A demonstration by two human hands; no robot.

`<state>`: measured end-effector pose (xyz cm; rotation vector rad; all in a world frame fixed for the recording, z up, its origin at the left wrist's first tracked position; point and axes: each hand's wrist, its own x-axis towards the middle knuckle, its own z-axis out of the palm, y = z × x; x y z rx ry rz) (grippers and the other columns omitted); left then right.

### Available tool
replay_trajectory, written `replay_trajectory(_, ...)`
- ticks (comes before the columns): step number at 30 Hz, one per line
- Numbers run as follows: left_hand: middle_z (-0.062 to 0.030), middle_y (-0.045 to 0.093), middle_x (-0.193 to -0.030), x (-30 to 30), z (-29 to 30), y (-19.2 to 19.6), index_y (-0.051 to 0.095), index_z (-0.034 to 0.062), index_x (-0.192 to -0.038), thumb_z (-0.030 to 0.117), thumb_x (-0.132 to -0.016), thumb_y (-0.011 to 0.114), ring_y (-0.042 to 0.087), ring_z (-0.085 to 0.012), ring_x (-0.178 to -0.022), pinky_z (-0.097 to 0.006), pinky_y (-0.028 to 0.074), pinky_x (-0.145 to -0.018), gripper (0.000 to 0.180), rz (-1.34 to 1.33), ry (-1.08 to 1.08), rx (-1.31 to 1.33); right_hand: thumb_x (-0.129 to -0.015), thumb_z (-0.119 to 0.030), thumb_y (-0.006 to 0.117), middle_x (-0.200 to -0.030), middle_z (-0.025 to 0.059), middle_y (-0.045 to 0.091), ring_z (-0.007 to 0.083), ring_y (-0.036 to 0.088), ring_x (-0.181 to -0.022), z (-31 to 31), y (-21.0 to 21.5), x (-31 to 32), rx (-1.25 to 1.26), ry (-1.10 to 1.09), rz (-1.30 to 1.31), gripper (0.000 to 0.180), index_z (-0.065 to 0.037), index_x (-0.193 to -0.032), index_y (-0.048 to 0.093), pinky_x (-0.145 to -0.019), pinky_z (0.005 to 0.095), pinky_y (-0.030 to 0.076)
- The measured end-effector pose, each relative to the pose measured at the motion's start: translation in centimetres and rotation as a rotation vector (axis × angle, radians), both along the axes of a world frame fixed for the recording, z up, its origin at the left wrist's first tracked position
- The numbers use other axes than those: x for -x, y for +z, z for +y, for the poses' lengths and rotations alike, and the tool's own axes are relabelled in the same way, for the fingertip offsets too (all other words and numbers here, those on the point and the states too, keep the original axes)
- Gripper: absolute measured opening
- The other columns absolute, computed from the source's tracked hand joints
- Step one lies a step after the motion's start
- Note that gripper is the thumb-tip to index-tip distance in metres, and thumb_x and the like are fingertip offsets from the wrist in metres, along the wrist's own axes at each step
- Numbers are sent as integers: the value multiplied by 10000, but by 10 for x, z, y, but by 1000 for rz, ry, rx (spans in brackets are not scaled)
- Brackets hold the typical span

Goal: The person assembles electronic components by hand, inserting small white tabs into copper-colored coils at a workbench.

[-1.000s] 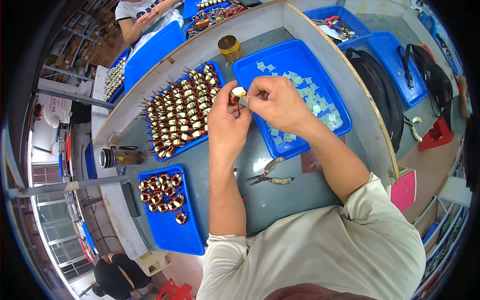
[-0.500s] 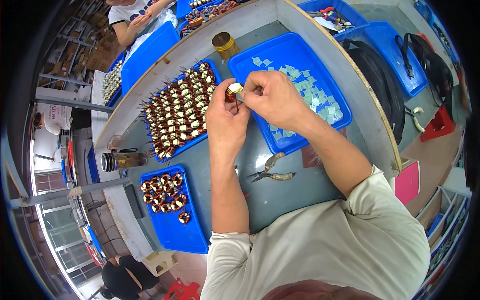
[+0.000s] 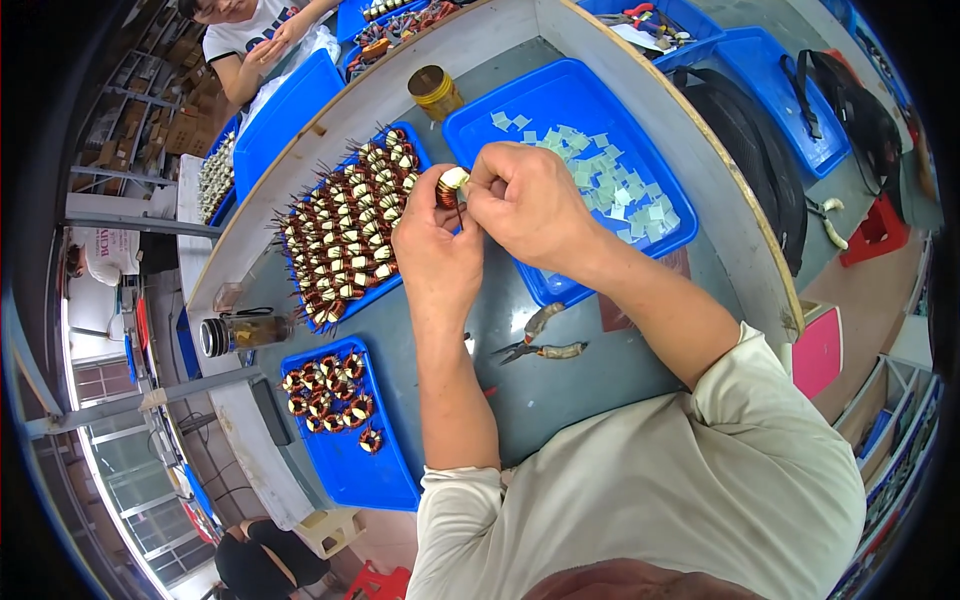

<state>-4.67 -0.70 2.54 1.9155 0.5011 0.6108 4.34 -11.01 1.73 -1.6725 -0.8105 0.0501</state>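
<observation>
Above the grey worktop point(image 3: 550, 405), left hand point(image 3: 440, 250) pinches a copper-wound, cream-topped ring coil point(image 3: 448, 196). Right hand point(image 3: 530, 205) curls narrow at coil's 3 o'clock; cannot tell what it grips. Beyond, same bearing: blue plastic tray point(image 3: 540, 95), pale-green squares point(image 3: 655, 213) inside. Pliers point(image 3: 540, 350): 5 o'clock.

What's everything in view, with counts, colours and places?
Held coil: one, copper and cream, near centre
Coil tray: one, blue, left of centre
Packed coils: dozens, copper and cream, inside
Smaller tray: one, blue, lower left
Loose coils: over ten, copper and cream, inside
Squares tray: one, blue, right of centre
Squares: dozens, pale green, inside
Cutter: one, pale handles, below squares tray
Jar: one, yellow, between large trays
Bottle: one, clear, left
Bags: two, black, far right
Background trays: several, blue, top
Other people: three, white or black clothes, left
Left hand: one, bare, holding coil
Right hand: one, bare, beside coil
</observation>
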Motion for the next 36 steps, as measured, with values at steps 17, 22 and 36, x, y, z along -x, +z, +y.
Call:
replay_trajectory(17, -134, 737, -996, -4, -3, -4, 645, -16, -1253, -36, -924, 719, 750, -167, -865, -311, 600, -745, 338, 48, 29, -39, -864, -109, 724, -729, 118, 622, 218, 593, -648, -11, 14, -16, 64, 123, 24, 172, 24, -809, 629, -601, 380, 460)
replay_trajectory(22, -59, 694, -1127, 2, 1, -3, 597, -43, -1332, -23, -976, 716, 658, -103, -1000, -241, 542, -828, 375, -136, -112, 285, -870, -238, 841, -952, 49, 687, 102, 595, -794, -27, 24, -37, 59, 239, 208, 363, 18, -1084, 699, -709, 299, 519)
replay_trajectory(36, -83, 667, -1203, 8, -4, 3, 558, -24, -1377, -65, -980, 661, 671, -132, -1069, -264, 564, -884, 413, -217, -374, 333, -894, -79, 761, -1130, 124, 740, 174, 718, -1016, -41, 39, -33, 122, 531, 271, 482, 49, -1342, 638, -900, 317, 584)
